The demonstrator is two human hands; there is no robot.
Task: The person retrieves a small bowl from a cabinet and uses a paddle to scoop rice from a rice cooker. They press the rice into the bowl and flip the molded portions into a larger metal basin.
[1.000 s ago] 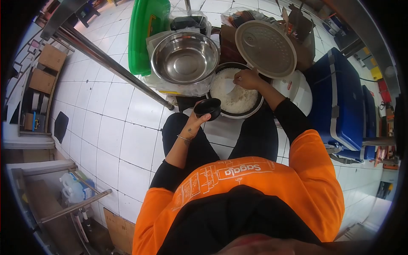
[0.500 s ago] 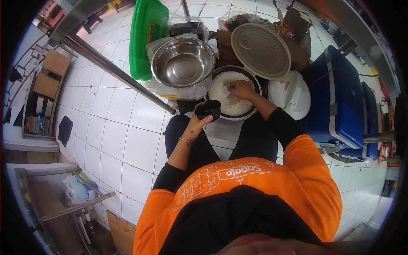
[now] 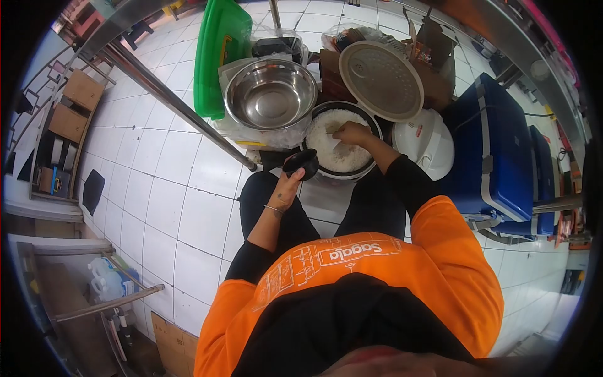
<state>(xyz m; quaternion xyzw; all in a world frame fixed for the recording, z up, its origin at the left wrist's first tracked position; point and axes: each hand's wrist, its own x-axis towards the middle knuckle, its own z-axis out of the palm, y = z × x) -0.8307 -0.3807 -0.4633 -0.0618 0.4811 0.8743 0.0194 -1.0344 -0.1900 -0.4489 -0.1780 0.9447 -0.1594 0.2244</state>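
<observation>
My left hand [image 3: 286, 190] grips a small black bowl [image 3: 301, 164], tilted beside the near left rim of the rice pot. Inside the round pot [image 3: 379, 131] lies white rice [image 3: 339, 157]. Over the rice, my right hand [image 3: 350, 134] is closed on a pale, partly see-through scoop [image 3: 331, 139], whose lower part touches the rice. Behind the pot leans its grey-white perforated inner lid [image 3: 382, 81], raised. The white outer part of a cooker [image 3: 424, 141] sits to the right of the pot.
A steel bowl [image 3: 271, 94] rests on plastic bags left of the pot, beside a green lid [image 3: 220, 60]. Blue cooler boxes [image 3: 502, 151] stand at the right. A metal bar [image 3: 182, 107] crosses at the left. Cardboard [image 3: 433, 50] lies behind.
The black bowl in my left hand has tipped and shifted slightly left and down. My right hand has moved slightly left over the rice. The view has shifted a little.
</observation>
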